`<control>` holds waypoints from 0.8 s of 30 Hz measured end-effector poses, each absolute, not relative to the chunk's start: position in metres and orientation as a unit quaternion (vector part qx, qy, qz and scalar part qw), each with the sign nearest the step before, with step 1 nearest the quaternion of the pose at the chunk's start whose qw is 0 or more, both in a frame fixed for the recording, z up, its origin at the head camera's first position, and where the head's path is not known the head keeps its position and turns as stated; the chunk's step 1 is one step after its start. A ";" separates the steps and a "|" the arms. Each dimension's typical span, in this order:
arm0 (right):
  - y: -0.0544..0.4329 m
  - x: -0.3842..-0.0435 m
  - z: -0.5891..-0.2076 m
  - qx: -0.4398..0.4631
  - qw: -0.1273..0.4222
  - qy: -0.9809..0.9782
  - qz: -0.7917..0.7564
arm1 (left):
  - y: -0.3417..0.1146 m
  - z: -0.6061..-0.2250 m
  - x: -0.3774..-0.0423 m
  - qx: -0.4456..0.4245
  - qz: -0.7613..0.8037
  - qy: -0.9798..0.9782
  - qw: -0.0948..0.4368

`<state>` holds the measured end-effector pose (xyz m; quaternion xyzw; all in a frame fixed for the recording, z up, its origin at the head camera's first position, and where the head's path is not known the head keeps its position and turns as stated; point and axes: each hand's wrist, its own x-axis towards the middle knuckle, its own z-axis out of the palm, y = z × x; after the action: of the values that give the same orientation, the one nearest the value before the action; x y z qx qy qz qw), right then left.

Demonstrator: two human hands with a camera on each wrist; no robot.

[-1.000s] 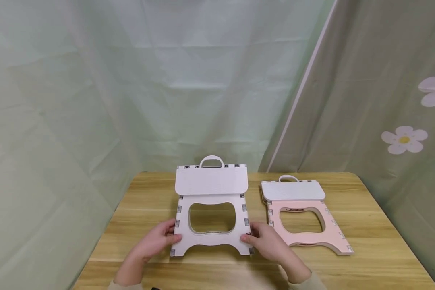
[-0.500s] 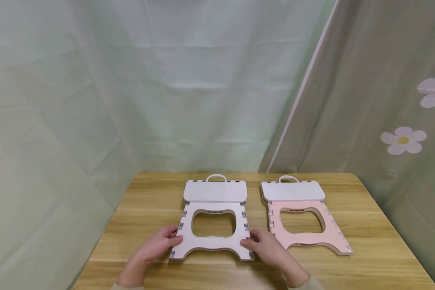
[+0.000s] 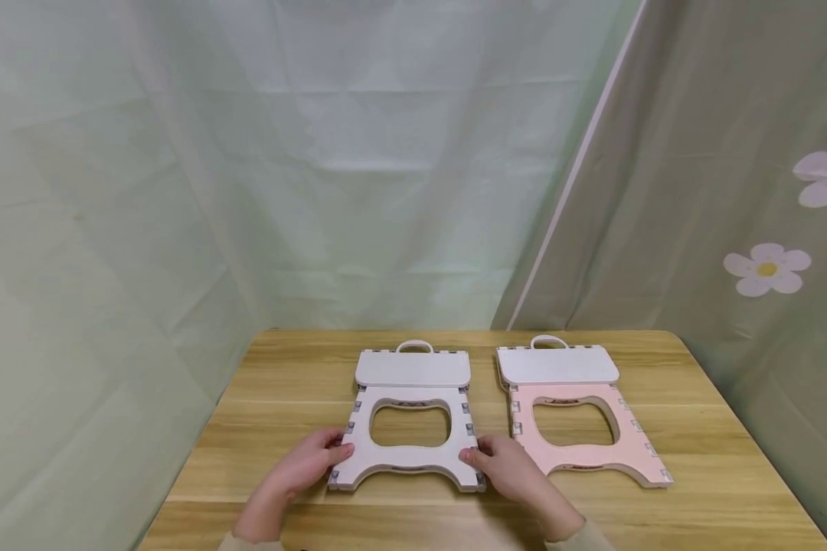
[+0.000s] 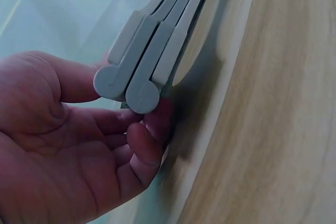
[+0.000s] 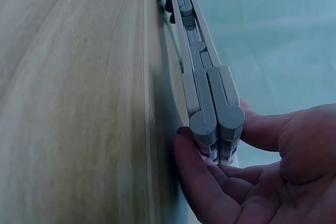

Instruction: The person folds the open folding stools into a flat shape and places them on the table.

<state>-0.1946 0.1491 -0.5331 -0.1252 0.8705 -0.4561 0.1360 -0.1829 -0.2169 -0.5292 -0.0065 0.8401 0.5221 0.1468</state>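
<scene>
A white folding step stool (image 3: 413,458), folded flat with grey hinge joints and a carry handle at its far end, lies low over the table between both hands. My left hand (image 3: 312,461) grips its left leg edge, thumb on top and fingers curled beneath. On the opposite edge my right hand (image 3: 506,467) pinches the other leg the same way. In the left wrist view the folded legs (image 4: 142,72) show edge-on, with fingertips tucked under them close to the wood. The right wrist view has the stool's leg ends (image 5: 216,121) between thumb and fingers.
A pink folding stool (image 3: 579,457) with a white top lies folded flat on the wooden table (image 3: 262,383), just right of the white one. Pale green curtain (image 3: 386,191) hangs behind, and a grey-green curtain with white flowers (image 3: 661,191) is at the right.
The white stool's far end has come down from a raised tilt to nearly flat over the table, shifting slightly right. Both hands keep their hold; the pink stool has not moved.
</scene>
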 end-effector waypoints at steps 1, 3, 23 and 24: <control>0.149 -0.195 -0.533 -0.126 0.135 0.873 -0.452 | -0.216 -0.529 -0.183 -0.011 0.519 0.843 0.141; 0.149 -0.196 -0.534 -0.127 0.130 0.874 -0.451 | -0.214 -0.528 -0.183 -0.020 0.509 0.851 0.122; 0.147 -0.192 -0.529 -0.132 0.067 0.907 -0.394 | -0.214 -0.524 -0.180 0.042 0.492 0.864 0.103; 0.148 -0.191 -0.529 -0.132 0.063 0.908 -0.394 | -0.214 -0.523 -0.179 0.044 0.494 0.862 0.105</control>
<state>-0.1906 0.1481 -0.5285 -0.1317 0.9075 -0.3938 0.0633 -0.1790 -0.2139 -0.5231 0.0445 0.8617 0.4945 0.1048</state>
